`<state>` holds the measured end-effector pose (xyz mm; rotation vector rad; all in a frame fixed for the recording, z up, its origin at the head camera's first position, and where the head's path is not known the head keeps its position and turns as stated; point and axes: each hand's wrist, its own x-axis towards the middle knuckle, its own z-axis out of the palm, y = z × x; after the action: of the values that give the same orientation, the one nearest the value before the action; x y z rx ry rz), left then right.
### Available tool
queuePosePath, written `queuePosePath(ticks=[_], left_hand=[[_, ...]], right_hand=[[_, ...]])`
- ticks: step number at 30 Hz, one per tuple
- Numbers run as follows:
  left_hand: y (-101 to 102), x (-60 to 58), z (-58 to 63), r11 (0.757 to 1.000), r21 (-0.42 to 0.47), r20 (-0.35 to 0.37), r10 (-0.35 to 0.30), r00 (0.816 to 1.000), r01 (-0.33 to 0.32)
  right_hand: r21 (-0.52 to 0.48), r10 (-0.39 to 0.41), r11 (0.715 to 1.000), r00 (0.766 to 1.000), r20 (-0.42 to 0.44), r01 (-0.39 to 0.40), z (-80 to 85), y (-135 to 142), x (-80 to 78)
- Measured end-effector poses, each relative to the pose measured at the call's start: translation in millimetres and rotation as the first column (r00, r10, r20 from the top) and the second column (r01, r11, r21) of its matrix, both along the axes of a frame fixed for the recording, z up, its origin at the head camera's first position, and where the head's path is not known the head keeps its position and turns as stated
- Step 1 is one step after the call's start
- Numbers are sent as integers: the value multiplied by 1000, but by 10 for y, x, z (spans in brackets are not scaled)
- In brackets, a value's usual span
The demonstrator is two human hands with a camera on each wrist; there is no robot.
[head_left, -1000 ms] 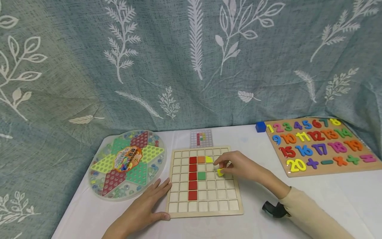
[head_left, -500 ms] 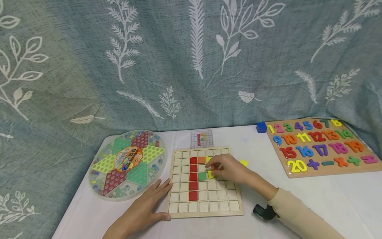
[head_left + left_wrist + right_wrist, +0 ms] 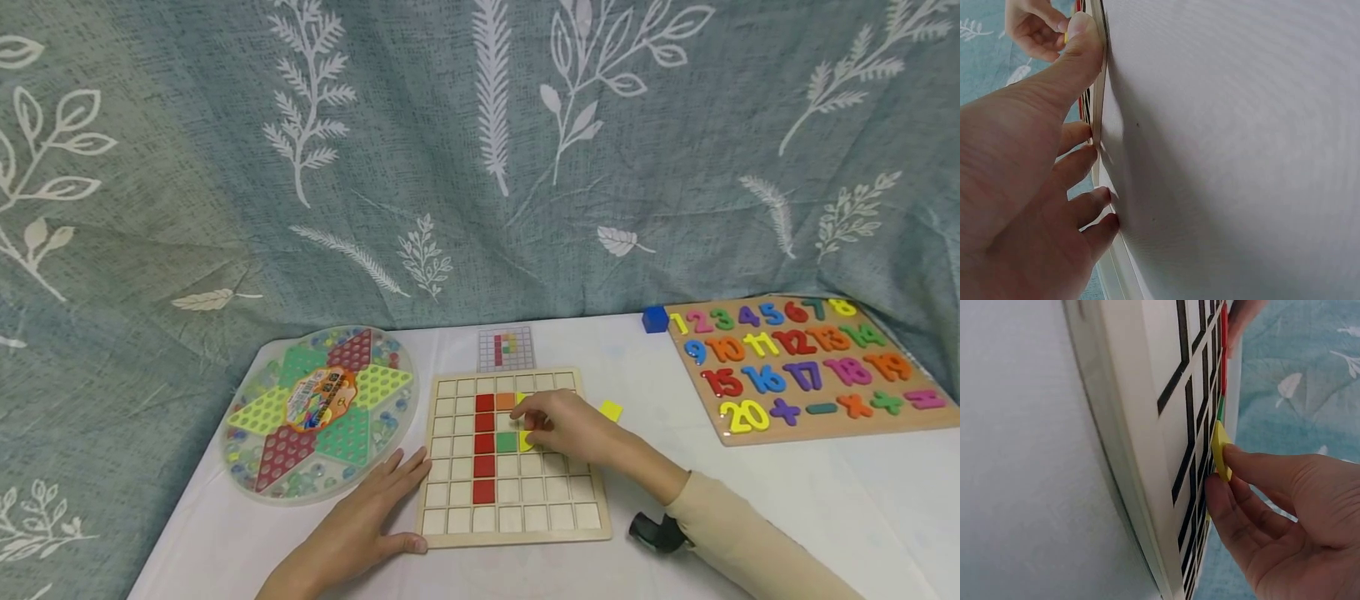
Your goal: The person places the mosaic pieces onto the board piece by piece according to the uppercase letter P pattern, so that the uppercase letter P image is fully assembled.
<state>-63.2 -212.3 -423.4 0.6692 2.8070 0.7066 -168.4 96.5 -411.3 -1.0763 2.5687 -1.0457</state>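
Note:
A wooden grid board lies on the white table, with a column of red tiles, an orange tile and a green tile in its cells. My right hand pinches a yellow tile between thumb and fingers, just right of the green one; in the right wrist view this tile stands tilted against the grid. Another yellow tile shows partly behind my fingers, next to the orange tile. Against the board's left edge rests my left hand, thumb and fingers spread, touching the frame in the left wrist view.
Behind the board lies a small pattern card. A loose yellow tile lies right of the board. A round Chinese checkers set is at left. At right are a number puzzle board and a blue cube.
My right hand has moved left across the board with the yellow tile, to the cell beside the green tile. The loose yellow tile has come into view behind it. My left hand stays put.

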Motion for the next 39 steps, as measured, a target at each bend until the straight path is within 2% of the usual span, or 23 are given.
queuePosePath(ticks=[14, 22, 29, 39], left_hand=[[-3, 13, -12, 1000, 1, -12, -3, 1000, 3], [3, -4, -3, 1000, 6, 7, 11, 1000, -11], [-3, -2, -10, 1000, 0, -13, 0, 1000, 0], [0, -6, -7, 1000, 4, 3, 4, 1000, -4]], right_hand=[[-2, -25, 1000, 999, 27, 26, -16, -29, 20], [7, -34, 999, 999, -3, 34, -21, -30, 8], [-4, -21, 1000, 1000, -3, 21, -37, -46, -5], [-4, -32, 999, 999, 8, 32, -32, -48, -9]])
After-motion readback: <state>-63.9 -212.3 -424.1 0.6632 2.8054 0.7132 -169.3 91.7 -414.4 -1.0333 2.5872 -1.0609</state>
